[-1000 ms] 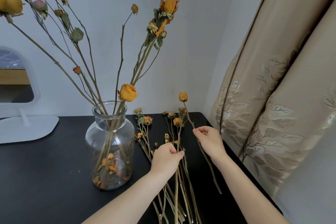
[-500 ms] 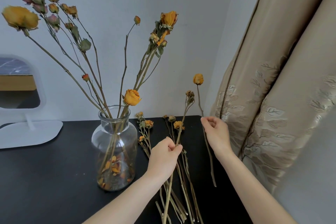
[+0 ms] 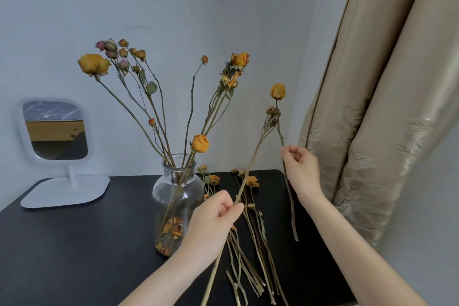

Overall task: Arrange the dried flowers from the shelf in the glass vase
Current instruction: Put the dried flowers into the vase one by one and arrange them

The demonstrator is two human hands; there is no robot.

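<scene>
My left hand pinches a pale withered-bud dried stem, my right hand an orange-bud dried stem; both are heads-up, presumably for dropping into the clear glass vase.

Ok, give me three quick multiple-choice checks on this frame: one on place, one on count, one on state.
1. Where does the white mirror stand?
A. on the black table, left of the glass vase
B. right of the vase
C. directly in front of the vase

2. How many stems are held in hands?
A. one
B. two
C. four

3. The yellow rose stem in the right hand is:
A. in the vase
B. lying flat on the table
C. pinched upright, clear of the vase

Key:
1 A: its base sits on the table's left end.
2 B: the left hand pinches a withered-bud stem, and the right pinches the rose stem.
3 C: the fingers pinch it mid-stem, bloom up, right of the vase.
</scene>
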